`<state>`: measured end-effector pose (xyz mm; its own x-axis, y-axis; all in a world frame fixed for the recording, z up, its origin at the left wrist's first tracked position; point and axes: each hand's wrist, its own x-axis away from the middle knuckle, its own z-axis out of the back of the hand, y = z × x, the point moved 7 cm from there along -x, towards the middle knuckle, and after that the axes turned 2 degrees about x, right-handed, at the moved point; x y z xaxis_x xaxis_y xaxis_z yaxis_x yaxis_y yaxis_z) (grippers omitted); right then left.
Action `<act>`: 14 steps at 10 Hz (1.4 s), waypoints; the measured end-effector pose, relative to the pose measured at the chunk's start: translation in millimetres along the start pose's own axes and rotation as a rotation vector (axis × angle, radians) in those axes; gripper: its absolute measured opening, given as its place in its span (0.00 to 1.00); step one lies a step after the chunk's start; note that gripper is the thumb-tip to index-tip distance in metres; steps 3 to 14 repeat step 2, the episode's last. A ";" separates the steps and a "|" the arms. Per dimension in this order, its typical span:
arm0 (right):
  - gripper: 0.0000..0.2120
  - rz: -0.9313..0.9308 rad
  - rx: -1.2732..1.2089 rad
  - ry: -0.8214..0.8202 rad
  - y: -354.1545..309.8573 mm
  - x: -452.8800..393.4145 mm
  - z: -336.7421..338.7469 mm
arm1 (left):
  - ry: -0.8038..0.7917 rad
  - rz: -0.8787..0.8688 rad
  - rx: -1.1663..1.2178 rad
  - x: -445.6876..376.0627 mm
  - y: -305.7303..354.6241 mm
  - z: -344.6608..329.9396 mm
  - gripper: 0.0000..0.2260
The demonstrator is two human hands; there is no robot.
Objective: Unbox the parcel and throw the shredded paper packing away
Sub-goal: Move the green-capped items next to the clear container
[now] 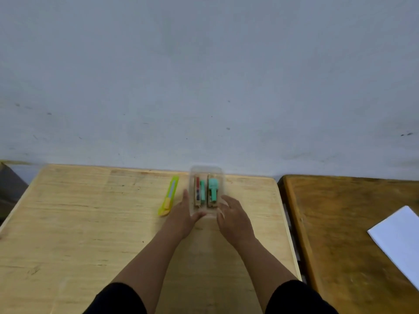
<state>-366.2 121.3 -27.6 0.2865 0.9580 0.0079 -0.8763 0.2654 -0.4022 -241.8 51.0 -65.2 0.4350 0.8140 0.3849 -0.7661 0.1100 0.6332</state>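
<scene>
A clear plastic pack (206,173) lies at the far edge of the light wooden table (90,223). Inside it I see a mint-green stapler and smaller items on card. My left hand (183,214) rests against the pack's left side, thumb under its near edge. My right hand (233,218) touches the pack's near right corner with fingers spread. A yellow-green utility knife (169,196) lies just left of my left hand. No parcel box or shredded paper is in view.
A darker wooden table (351,223) stands to the right across a narrow gap, with a white sheet of paper (401,241) on it. A grey-white wall (204,87) rises right behind both tables. A dark object shows at the far left edge.
</scene>
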 end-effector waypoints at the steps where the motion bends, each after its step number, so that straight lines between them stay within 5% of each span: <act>1: 0.17 0.013 0.031 -0.008 -0.6 14.9 3.9 | 0.009 -0.003 0.013 2.9 -2.9 9.0 0.38; 2: 0.13 0.080 0.019 0.110 -5.7 41.7 10.7 | -0.061 -0.048 -0.017 26.7 -10.0 10.5 0.33; 14: 0.13 0.080 0.019 0.110 -5.7 41.7 10.7 | -0.061 -0.048 -0.017 26.7 -10.0 10.5 0.33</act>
